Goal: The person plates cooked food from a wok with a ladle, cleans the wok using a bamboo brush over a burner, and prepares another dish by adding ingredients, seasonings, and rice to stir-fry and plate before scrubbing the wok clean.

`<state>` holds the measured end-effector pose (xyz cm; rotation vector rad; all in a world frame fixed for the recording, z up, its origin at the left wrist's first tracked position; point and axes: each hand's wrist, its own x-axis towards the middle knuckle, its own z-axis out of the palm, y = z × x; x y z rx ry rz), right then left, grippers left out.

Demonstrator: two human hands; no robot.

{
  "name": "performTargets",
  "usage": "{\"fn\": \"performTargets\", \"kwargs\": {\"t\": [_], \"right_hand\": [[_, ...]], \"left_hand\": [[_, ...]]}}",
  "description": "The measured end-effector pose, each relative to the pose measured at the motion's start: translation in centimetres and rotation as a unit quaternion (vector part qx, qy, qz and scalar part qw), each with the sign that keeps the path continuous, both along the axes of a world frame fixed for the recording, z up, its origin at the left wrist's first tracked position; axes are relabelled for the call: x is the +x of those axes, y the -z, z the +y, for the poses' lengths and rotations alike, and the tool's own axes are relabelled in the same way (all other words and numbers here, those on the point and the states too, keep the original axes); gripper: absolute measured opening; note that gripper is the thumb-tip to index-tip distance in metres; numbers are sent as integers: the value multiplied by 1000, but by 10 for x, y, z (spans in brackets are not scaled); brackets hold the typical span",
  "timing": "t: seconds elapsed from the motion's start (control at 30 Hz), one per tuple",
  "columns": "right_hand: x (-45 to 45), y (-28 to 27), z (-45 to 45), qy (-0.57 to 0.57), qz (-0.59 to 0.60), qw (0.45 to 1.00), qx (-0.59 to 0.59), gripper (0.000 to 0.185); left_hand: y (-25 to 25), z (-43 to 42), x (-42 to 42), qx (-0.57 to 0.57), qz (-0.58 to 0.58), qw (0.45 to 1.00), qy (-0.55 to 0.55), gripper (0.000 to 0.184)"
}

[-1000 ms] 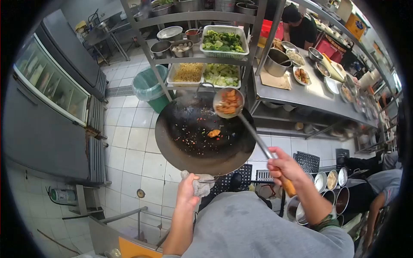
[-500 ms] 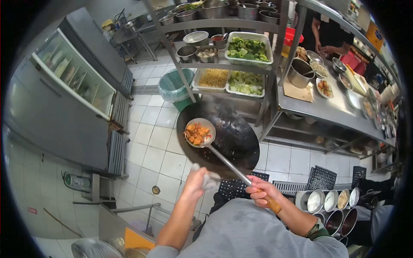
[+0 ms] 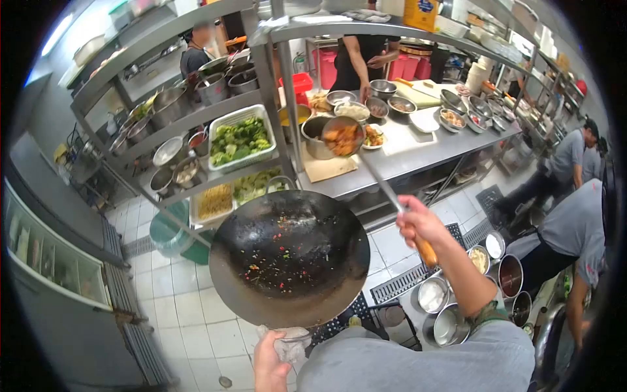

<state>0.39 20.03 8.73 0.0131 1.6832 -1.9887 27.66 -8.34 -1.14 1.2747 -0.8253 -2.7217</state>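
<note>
The ladle (image 3: 383, 183) extends forward from the right grip (image 3: 422, 224).

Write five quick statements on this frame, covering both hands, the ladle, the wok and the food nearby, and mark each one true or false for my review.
1. The right hand grips the ladle by its handle. True.
2. The ladle is empty. False: it holds orange-brown food pieces.
3. The left hand holds a cloth at the near rim of the wok. True.
4. The inside of the wok is spotless. False: small coloured bits are scattered over it.
5. The white basket holds green broccoli. True.
</note>
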Motion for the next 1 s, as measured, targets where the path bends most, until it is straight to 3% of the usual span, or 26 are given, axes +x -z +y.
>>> {"fn": "performTargets", "kwargs": {"t": [0.07,0.17,0.37,0.63,0.7,0.87,0.93,1.0], "right_hand": [[-52,0,10,37,74,989,122,35],[-130,19,33,73,100,973,197,40],[-210,52,61,79,81,972,207,44],[-232,77,71,84,149,951,258,53],[-219,72,68,85,234,887,388,50],[-212,76,51,100,218,875,421,52],[-207,90,40,156,351,794,471,53],[-198,77,32,141,331,794,491,54]], "left_hand": [[-12,7,-26,7,1,1000,17,31],[-16,16,-64,19,4,998,56,32],[-22,32,-125,27,5,993,115,40],[-40,35,-163,18,-16,985,172,42],[-38,32,-163,35,-12,987,159,41],[-51,13,-161,17,-34,984,174,38],[-54,1,-162,-4,-30,984,176,38],[-55,-17,-158,-1,-26,984,178,37]]}}
